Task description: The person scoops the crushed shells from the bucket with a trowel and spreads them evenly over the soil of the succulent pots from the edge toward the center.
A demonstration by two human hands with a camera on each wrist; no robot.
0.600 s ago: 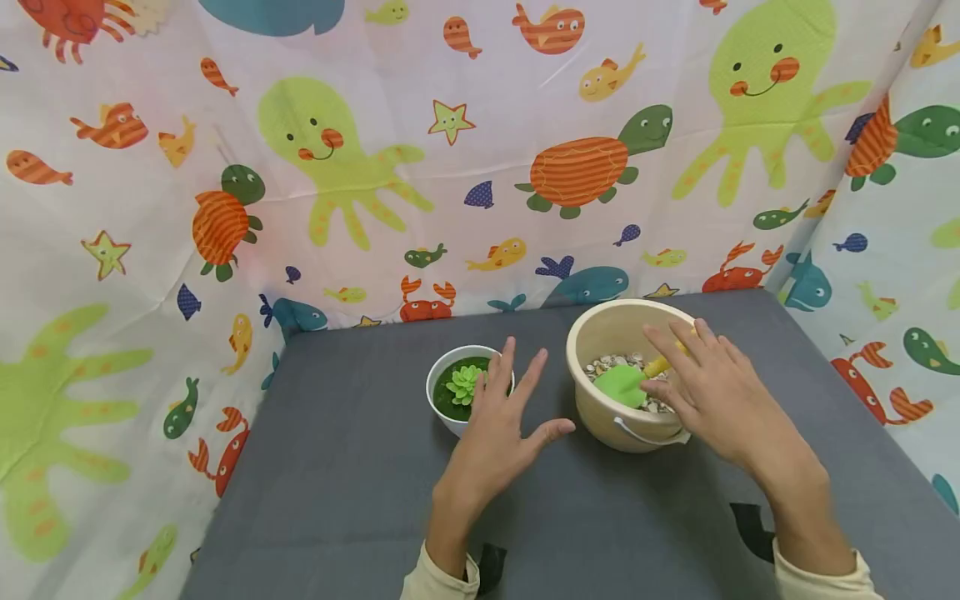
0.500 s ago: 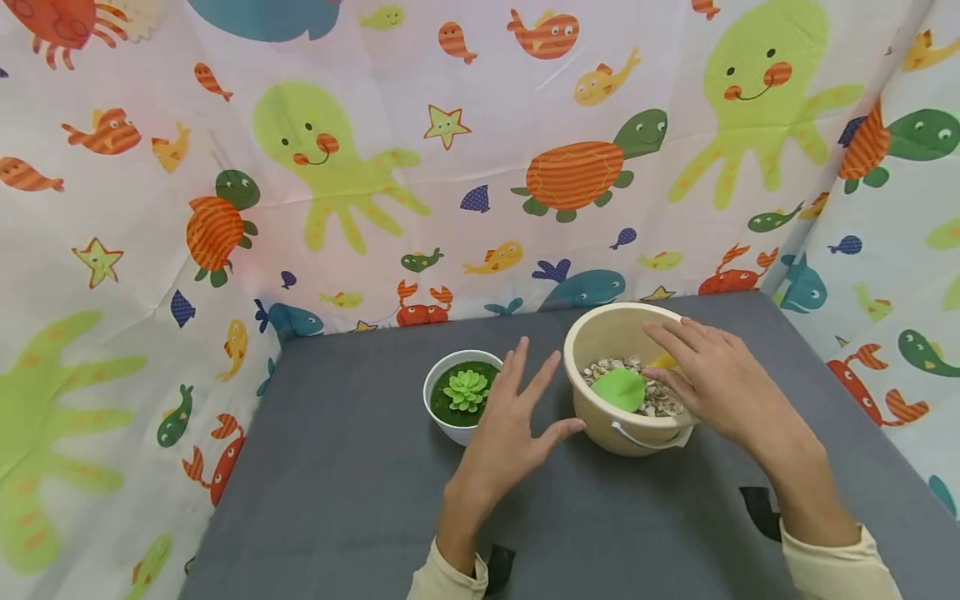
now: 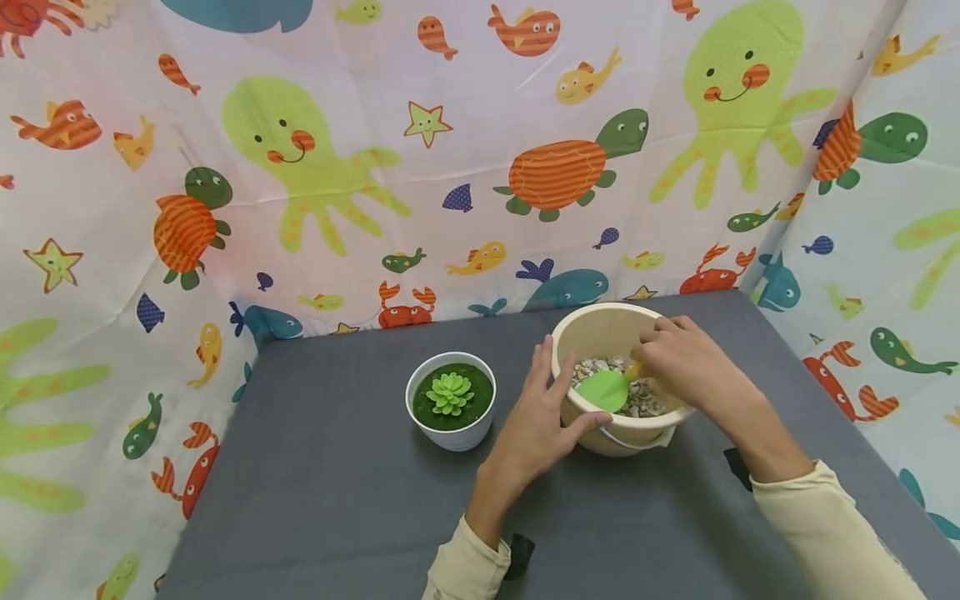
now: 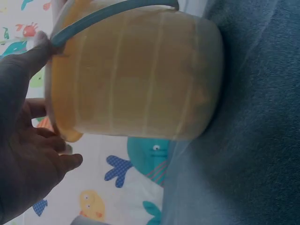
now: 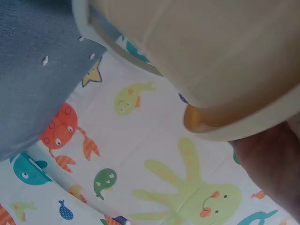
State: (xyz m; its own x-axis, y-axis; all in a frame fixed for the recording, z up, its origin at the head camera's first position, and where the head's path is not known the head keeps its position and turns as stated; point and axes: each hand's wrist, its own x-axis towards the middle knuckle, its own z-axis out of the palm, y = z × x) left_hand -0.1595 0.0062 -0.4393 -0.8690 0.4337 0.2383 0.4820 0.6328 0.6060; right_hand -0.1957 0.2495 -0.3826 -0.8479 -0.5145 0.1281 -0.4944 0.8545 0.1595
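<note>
A beige bucket [image 3: 600, 329] stands upright on the dark cloth, with small shells [image 3: 643, 400] inside. Across its opening lies a toy shovel [image 3: 602, 392] with a green blade and yellow handle. My right hand [image 3: 686, 362] is over the right rim and grips that handle, its fingers curled; only a short piece of handle shows. At the left rim, my left hand [image 3: 536, 421] has its thumb and index finger right at the edge, the other fingers fairly straight. The left wrist view has the left thumb [image 4: 40, 49] by the bucket's handle [image 4: 108, 14].
A white pot [image 3: 453, 437] with a green succulent [image 3: 450, 393] stands to the left of the bucket. Behind is a white curtain [image 3: 352, 208] with printed sea animals, and it continues along both sides. The dark cloth [image 3: 330, 467] spreads in front.
My left hand has moved right and up to the bucket's rim, leaving the pot in full view. The right hand has closed round the shovel's handle; the blade has shifted slightly in the bucket.
</note>
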